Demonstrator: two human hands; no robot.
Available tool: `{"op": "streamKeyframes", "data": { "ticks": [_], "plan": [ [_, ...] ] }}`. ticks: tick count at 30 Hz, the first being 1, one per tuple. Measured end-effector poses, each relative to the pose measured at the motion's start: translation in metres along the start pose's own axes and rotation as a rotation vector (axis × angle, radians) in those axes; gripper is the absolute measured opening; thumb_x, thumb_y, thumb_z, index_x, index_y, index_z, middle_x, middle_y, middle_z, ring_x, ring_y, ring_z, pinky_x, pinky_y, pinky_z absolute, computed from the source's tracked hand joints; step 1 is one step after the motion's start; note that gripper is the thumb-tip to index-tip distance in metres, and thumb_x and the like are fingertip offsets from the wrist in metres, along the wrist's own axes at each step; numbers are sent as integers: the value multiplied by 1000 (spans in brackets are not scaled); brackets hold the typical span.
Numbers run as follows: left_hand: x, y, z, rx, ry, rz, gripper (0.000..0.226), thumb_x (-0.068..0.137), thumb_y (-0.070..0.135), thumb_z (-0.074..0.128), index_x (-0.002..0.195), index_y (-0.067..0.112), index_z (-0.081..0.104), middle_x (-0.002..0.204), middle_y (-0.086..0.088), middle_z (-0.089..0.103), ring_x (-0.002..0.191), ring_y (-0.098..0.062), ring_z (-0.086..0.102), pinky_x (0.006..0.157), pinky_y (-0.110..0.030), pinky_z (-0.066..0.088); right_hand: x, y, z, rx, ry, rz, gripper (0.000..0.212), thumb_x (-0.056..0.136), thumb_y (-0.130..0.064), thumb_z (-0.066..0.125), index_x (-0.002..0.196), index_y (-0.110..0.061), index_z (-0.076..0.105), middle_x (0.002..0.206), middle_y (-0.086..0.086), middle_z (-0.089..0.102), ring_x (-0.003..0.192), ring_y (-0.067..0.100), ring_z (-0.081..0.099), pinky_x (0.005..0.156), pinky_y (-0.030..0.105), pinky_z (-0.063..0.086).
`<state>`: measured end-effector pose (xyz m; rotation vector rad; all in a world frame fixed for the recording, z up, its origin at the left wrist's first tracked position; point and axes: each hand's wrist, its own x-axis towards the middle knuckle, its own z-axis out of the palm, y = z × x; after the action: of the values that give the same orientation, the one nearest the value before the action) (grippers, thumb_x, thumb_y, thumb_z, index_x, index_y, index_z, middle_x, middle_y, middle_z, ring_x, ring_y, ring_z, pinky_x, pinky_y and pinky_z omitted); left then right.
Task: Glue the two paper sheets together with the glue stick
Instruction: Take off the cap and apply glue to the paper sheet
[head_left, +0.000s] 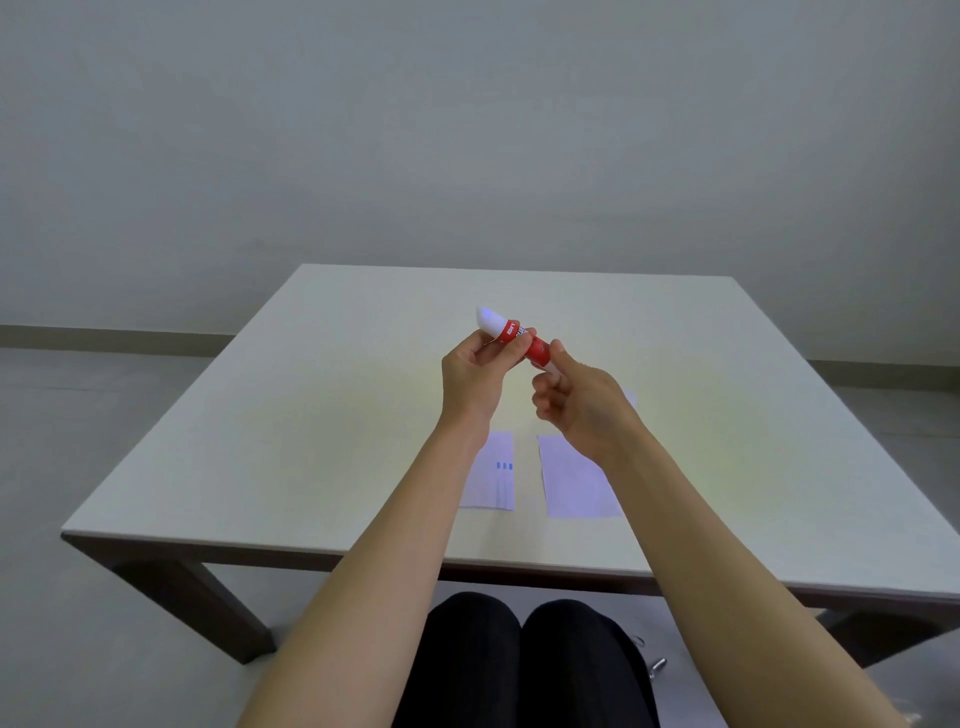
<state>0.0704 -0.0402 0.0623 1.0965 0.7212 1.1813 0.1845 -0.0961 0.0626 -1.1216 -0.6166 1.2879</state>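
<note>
Glue stick (511, 335): red body with a white cap, held tilted in the air above the counter, cap end pointing up and to the left.
Left hand (475, 376): fingers closed round the stick just below the cap.
Right hand (576, 402): thumb and forefinger pinching the stick's lower end.
Left sheet (493, 478): flat on the counter, small blue marks on it, partly hidden by the left forearm.
Right sheet (574, 480): flat just beside it, a narrow gap between them.
Counter (260, 441): pale top, dark legs.
</note>
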Motion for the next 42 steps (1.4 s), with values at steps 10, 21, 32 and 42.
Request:
{"op": "streamKeyframes", "data": {
  "ticks": [10,21,32,42],
  "plan": [
    [0,-5,-5,134,-143,-22,22,80,25,71,101,31,70,104,19,73,102,3,65,93,-24,45,0,10,10,212,-92,-117,23,89,-33,61,91,-14,73,74,1,68,56,14,59,59,22,54],
    [-9,-16,-119,1265,-601,-86,72,83,45,65,145,28,34,155,16,27,148,-9,8,120,-40,5,-3,30,-5,-267,227,-180,8,88,-9,53,80,-8,56,82,22,72,60,25,62,64,33,58],
    [-10,-31,-126,1501,-741,-18,90,78,60,59,151,31,15,160,16,7,149,-18,-8,117,-48,-4,-6,65,28,-953,168,-407,16,80,-13,60,85,2,64,84,21,68,80,35,62,69,38,50],
    [-11,-33,-125,1425,-720,-77,93,76,59,62,150,37,11,160,17,10,148,-11,-12,119,-45,-9,-19,78,31,-1014,-68,-358,12,78,-21,61,76,-10,64,71,9,67,55,6,47,53,16,39]
  ]
}}
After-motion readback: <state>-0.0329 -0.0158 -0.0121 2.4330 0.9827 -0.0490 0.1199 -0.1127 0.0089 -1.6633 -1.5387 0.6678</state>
